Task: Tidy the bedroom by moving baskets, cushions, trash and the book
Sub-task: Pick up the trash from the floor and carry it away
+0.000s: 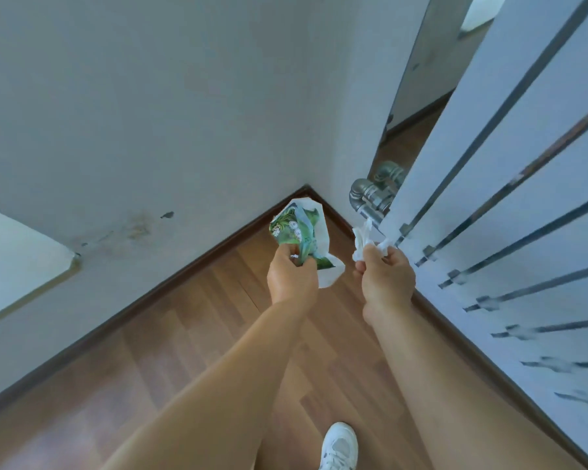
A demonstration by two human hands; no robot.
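The left hand (pixel 291 278) is clenching around the lower part of a crumpled wrapper (pixel 301 239), with the fingers curled in toward the palm and the back of the hand facing the camera. The wrapper is standing up out of the fist, its long axis running away from the person toward the corner where the two walls are meeting; its upper end is pointing at that corner, and a white flap is hanging out past the hand on the right side. It is looking creased and glossy, printed in green with pale plant shapes and small round marks, and white along its edges. Just beside it, apart from it, the right hand (pixel 386 274) is pinching a wad of white tissue (pixel 365 244) between thumb and fingers; the wad is scrunched and ragged, poking up and slightly left out of the grip. Both hands are being held out in the air above the wooden floor (pixel 197 334). Right of the tissue hand, a white radiator (pixel 510 184) with grey pipe fittings (pixel 370 196) is standing close. A white shoe (pixel 340 446) is resting on the floor at the bottom edge.
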